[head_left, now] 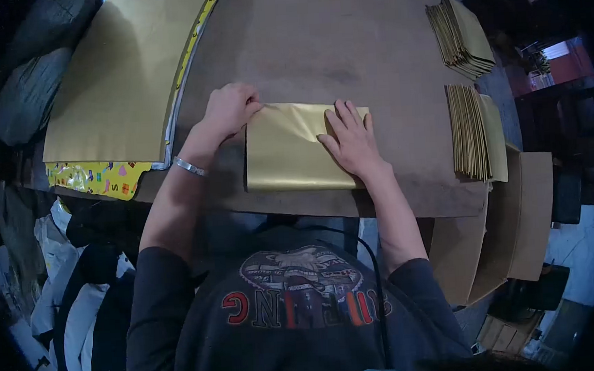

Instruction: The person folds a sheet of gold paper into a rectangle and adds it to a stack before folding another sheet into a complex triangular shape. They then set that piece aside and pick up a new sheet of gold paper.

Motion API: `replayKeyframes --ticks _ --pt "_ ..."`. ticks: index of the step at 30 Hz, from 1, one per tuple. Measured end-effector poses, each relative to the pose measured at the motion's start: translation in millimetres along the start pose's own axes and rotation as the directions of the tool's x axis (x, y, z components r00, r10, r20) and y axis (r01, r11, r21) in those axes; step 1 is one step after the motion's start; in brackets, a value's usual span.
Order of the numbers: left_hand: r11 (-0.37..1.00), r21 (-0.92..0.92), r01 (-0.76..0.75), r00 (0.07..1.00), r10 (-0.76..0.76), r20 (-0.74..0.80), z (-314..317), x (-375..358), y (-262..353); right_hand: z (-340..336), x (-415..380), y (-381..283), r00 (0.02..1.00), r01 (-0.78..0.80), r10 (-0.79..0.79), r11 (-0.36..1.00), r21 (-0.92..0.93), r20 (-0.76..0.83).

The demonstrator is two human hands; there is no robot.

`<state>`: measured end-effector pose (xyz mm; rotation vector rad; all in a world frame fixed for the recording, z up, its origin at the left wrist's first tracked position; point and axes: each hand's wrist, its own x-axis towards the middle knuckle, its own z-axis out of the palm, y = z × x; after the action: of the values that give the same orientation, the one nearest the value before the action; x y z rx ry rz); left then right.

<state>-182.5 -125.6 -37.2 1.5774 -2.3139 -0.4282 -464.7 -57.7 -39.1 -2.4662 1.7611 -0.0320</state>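
Observation:
A folded gold sheet [288, 152] lies on the brown table in front of me, its long edge towards my body. My left hand [231, 109] is closed on the sheet's upper left corner, with the fingertips pinched together. My right hand [352, 138] lies on the right part of the sheet with its fingers spread. Slight creases run across the gold surface between the two hands.
A stack of large gold sheets [120, 80] lies at the left over yellow printed wrapping [99, 178]. Two bundles of folded gold pieces [461, 36] [470, 133] stand at the table's right edge. Below them is an open cardboard box [530, 219]. The table [301, 35] extends away from me.

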Motion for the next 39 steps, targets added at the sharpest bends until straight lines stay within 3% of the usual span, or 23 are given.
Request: replayKeyframes --ticks 4,6,9,11,13,15,17,18,20,22,25,27,29,30,31,33,35,39 --pt "1.0 -0.008 -0.007 0.999 0.006 -0.047 2.1 -2.3 2.7 5.7 -1.7 1.1 1.0 0.001 -0.001 1.0 0.019 -0.029" --pt "0.985 0.171 0.003 0.98 0.031 -0.196 4.3 -9.1 17.4 8.3 -1.7 2.1 1.0 -0.001 0.002 1.0 0.019 -0.031" --pt "0.986 -0.104 -0.128 0.969 0.102 -0.223 20.7 -19.6 69.9 9.5 0.2 0.2 1.0 -0.011 0.01 1.0 -0.025 -0.025" --pt "0.936 -0.071 -0.345 0.928 0.328 -0.177 44.4 -32.2 115.9 11.3 0.1 1.9 1.0 0.004 -0.005 0.998 -0.057 -0.011" --pt "0.944 -0.155 -0.291 0.953 0.271 -0.138 68.2 -41.9 146.0 13.0 -0.1 8.1 1.0 0.025 -0.023 0.993 -0.116 0.02" --pt "0.952 -0.125 -0.279 0.96 0.273 -0.068 74.5 -44.7 136.8 8.9 -0.3 10.2 0.997 -0.047 0.056 0.987 -0.154 0.056" --pt "0.958 0.048 -0.281 0.957 0.284 -0.059 76.9 -45.7 109.6 11.2 -1.2 11.3 0.994 -0.106 0.107 0.993 -0.059 0.017" --pt "0.965 0.1 -0.244 0.97 0.243 0.023 61.3 -46.7 100.9 8.8 -0.2 9.5 0.991 -0.128 0.129 0.991 -0.035 0.02" --pt "0.96 0.209 -0.188 0.977 0.205 -0.065 59.1 -46.3 77.4 9.6 0.0 9.2 0.992 -0.127 0.128 0.991 -0.039 0.012" --pt "0.962 0.171 -0.214 0.976 0.219 -0.011 43.7 -47.2 71.7 5.8 -1.9 3.1 0.988 -0.156 0.157 0.987 -0.031 0.002" --pt "0.96 0.191 -0.204 0.979 0.202 0.03 46.1 -44.6 73.9 -3.4 -3.5 -32.0 0.995 -0.089 0.086 0.993 0.081 0.041" --pt "0.923 0.284 -0.26 0.962 0.274 -0.009 58.8 -43.4 61.8 5.7 -8.3 -59.8 0.995 0.088 -0.064 0.934 0.346 -0.083" --pt "0.938 0.235 -0.255 0.967 0.254 0.034 58.3 -40.3 59.7 32.9 -16.6 -74.3 0.97 0.184 -0.117 0.927 0.327 -0.215" --pt "0.944 0.224 -0.243 0.97 0.239 0.045 56.5 -41.2 62.4 30.1 -22.5 -68.3 0.973 0.16 -0.093 0.933 0.323 -0.212" --pt "0.914 0.304 -0.27 0.963 0.258 0.08 51.9 -41.5 64.3 27.7 -26.3 -64.9 0.978 0.142 -0.082 0.935 0.325 -0.192" --pt "0.929 0.265 -0.258 0.964 0.267 0.005 53.9 -42.0 68.3 21.1 -31.7 -53.3 0.995 0.071 -0.052 0.962 0.265 -0.079" --pt "0.933 0.273 -0.234 0.971 0.241 0.01 52.5 -41.3 72.6 26.7 -42.3 -26.4 0.994 0.073 -0.055 0.98 0.187 -0.098" --pt "0.936 0.264 -0.231 0.973 0.23 0.036 47.5 -44.3 74.9 12.5 -65.3 20.9 0.996 -0.084 0.084 0.996 0.017 0.006"
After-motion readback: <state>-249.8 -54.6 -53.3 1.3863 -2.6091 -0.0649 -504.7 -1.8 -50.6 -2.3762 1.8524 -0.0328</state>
